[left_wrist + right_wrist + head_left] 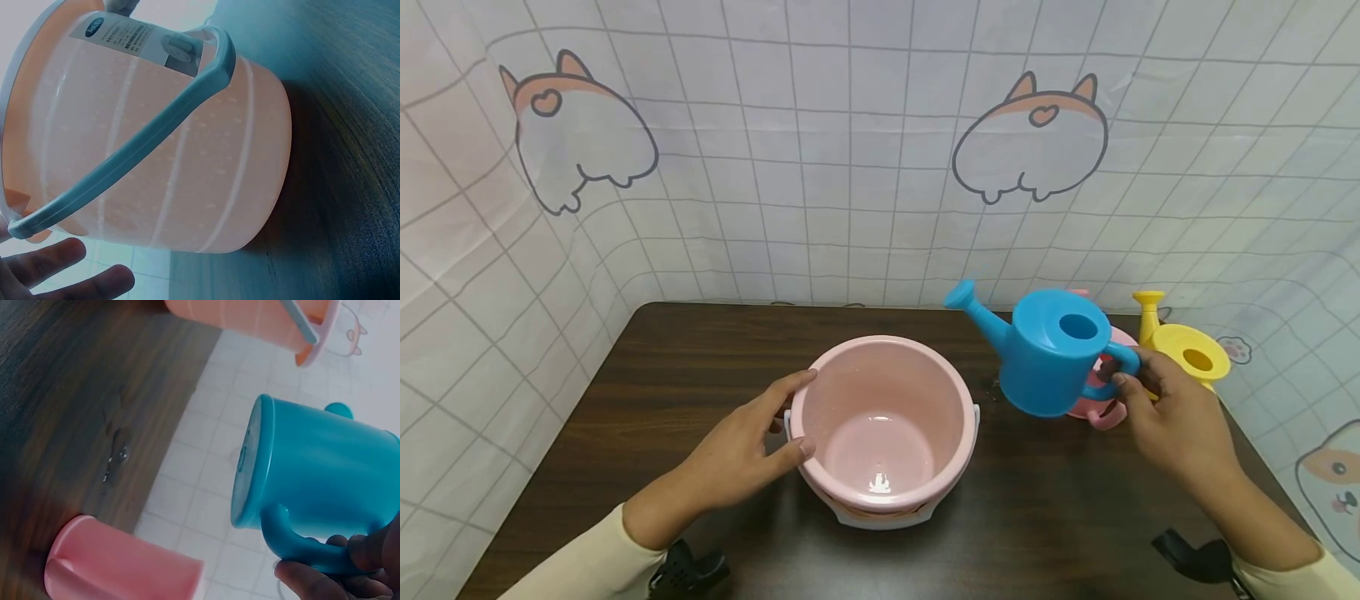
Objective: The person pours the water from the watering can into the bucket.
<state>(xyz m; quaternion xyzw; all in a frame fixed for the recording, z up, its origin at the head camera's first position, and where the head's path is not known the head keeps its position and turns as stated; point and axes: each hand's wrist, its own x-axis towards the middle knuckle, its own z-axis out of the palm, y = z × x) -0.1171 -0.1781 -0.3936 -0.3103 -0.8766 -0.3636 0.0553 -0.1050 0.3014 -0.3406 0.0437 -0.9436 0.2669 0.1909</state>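
A pale pink bucket [880, 458] with a blue-grey handle [134, 153] folded down against its side stands on the table. My left hand [733, 454] touches its left rim with thumb and index finger, while two other fingers [100, 284] extend loosely beside the wall. Shiny highlights show on the bucket's inside bottom. In my right hand [1183, 417] is a blue watering can [1048, 358], gripped by its handle [306, 553]. The can is held above the table, spout pointing left towards the bucket.
Behind the blue can is a pink watering can [125, 565], partly hidden in the head view. A yellow watering can [1187, 350] stands at the table's right edge. Small wet drops [115, 456] lie on the dark wooden table [700, 358]. White grid-patterned cloth [865, 167] hangs around it.
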